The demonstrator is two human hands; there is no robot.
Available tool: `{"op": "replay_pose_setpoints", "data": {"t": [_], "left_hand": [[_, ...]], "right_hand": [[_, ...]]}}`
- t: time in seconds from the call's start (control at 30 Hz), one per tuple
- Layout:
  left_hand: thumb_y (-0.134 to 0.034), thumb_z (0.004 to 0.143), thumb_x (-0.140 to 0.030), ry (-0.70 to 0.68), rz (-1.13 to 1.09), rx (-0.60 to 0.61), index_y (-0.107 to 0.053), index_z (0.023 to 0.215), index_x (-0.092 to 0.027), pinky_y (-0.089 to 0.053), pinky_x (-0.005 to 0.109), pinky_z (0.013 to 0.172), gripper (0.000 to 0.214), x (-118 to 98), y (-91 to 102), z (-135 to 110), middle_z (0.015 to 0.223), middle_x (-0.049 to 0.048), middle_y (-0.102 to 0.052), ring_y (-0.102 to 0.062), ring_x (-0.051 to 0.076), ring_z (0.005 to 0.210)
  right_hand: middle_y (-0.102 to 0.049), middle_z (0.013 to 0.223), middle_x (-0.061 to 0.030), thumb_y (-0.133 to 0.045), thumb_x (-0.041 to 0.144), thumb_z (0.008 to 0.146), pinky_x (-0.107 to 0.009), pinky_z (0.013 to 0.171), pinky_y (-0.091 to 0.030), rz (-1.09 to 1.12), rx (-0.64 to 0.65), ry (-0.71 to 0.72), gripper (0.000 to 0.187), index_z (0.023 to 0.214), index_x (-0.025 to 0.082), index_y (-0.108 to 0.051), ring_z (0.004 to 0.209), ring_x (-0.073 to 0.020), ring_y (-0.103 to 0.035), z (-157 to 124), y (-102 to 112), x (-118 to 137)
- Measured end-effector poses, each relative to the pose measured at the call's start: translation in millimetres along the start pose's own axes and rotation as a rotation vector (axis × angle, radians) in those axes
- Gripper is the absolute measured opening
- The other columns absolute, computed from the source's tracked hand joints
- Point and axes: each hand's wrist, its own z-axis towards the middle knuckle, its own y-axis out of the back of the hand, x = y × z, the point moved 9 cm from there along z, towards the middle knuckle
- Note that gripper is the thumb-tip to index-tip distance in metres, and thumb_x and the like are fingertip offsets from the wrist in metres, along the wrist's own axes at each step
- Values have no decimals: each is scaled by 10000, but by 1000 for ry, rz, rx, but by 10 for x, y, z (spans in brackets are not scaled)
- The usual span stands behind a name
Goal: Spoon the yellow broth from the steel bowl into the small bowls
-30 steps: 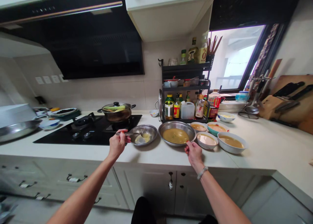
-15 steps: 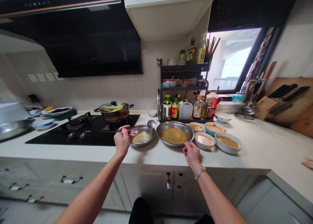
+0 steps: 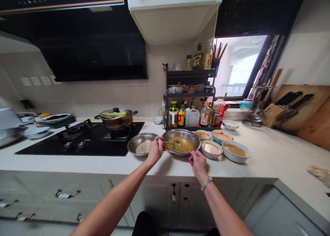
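Observation:
My left hand (image 3: 156,150) is closed around the handle of a metal spoon (image 3: 176,143). The spoon's head is in the yellowish-brown liquid of the right-hand metal bowl (image 3: 167,149). With its fingers pinched on that bowl's near right rim is my right hand (image 3: 198,162). A second metal bowl (image 3: 132,149), with a little pale liquid at the bottom, stands just left of my left hand. To the right are a white bowl of brownish liquid (image 3: 233,157), a smaller bowl of paler liquid (image 3: 211,155) and a teal-rimmed bowl (image 3: 221,136).
A lidded pot (image 3: 117,122) sits on the black gas hob (image 3: 64,150) at left. Behind the bowls stands a black rack (image 3: 190,94) with bottles and jars. A knife block (image 3: 273,110) and a cutting board (image 3: 318,115) are at the far right. The white counter (image 3: 270,153) continues rightward.
My left hand has moved right with the spoon, whose head went from over the left metal bowl into the right one. My right hand stays on the rim. The view has shifted slightly.

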Motion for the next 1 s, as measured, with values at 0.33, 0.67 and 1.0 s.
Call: {"op": "replay_pose_setpoints", "data": {"t": [0.33, 0.67, 1.0], "left_hand": [[-384, 835, -167, 449, -315, -225, -633, 769, -130, -535, 302, 530, 260, 528, 239, 65, 467, 62, -634, -667, 218, 465], [-409, 772, -152, 451, -378, -343, -625, 739, -124, -546, 308, 543, 220, 373, 723, 88, 462, 42, -631, -649, 195, 438], [-391, 762, -222, 308, -188, -461, -629, 852, -102, -538, 304, 501, 281, 435, 1681, -20, 495, 29, -643, -663, 208, 466]], "right_hand": [[-480, 429, 61, -730, 406, 667, -203, 360, -300, 78, 12, -29, 360, 529, 213, -460, 383, -91, -462, 15, -3, -47], [-483, 424, 57, -744, 397, 650, -199, 356, -290, 108, 6, -58, 369, 525, 211, -450, 383, -90, -457, 16, 2, -63], [-488, 423, 53, -731, 387, 664, -202, 366, -305, 99, 22, -41, 346, 532, 210, -464, 381, -88, -444, 31, 4, -77]]}}
